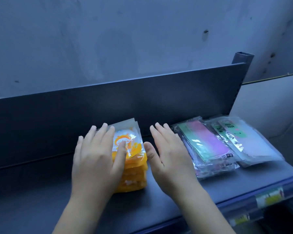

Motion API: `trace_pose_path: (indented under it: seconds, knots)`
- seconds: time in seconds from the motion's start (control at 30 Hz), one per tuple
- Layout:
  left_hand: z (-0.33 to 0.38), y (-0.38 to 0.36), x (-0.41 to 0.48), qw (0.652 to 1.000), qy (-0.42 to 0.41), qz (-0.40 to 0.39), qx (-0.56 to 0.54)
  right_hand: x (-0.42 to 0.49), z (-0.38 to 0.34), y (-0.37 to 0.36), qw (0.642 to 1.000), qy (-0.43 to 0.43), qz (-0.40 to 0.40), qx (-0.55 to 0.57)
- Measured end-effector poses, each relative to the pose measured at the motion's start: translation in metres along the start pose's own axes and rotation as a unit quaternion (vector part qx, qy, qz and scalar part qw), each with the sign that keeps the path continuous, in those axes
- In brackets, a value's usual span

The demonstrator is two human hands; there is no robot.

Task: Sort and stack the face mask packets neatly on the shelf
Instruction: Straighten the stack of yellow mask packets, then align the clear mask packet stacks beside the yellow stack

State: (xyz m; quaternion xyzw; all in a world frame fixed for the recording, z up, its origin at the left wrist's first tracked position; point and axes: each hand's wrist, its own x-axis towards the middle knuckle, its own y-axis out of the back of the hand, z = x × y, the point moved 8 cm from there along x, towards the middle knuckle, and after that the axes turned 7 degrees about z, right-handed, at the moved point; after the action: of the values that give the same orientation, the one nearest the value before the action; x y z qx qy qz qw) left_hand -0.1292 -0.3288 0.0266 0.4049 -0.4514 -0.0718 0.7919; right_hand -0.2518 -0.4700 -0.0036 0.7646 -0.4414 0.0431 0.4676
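Note:
A stack of orange face mask packets [134,173] with a sun picture on top lies on the dark shelf [41,191], near its back panel. My left hand [96,157] lies flat on the stack's left half, fingers spread. My right hand [167,156] hovers flat just right of the stack, its thumb close to the stack's edge, holding nothing. Further right lies a pile of packets with green and purple masks [208,149], and beside it a pile of pale packets labelled FACE MASK [249,144].
The shelf's upright back panel [142,102] runs behind the packets, with a grey wall above. A blue price rail [243,198] with yellow labels lines the front edge at right. A metal post [242,58] stands at the back right corner.

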Motion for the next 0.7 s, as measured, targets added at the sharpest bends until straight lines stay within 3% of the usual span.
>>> trace_pose_path:
  seconds: [0.17, 0.33, 0.5, 0.7]
  knots:
    - [0.088, -0.025, -0.009, 0.995, -0.095, -0.020, -0.019, 0.003, 0.040, 0.032, 0.992, 0.035, -0.060, -0.107]
    - [0.155, -0.062, -0.025, 0.991, -0.122, -0.058, 0.026, 0.010, 0.101, 0.063, 0.984, 0.039, -0.084, -0.150]
    - [0.192, -0.100, -0.037, 0.995, -0.064, -0.078, -0.019, 0.011, 0.152, 0.075, 0.981, -0.002, -0.130, -0.145]
    - [0.215, -0.151, -0.060, 0.980, 0.024, -0.173, -0.095, -0.005, 0.194, 0.054, 0.963, -0.056, -0.213, -0.155]
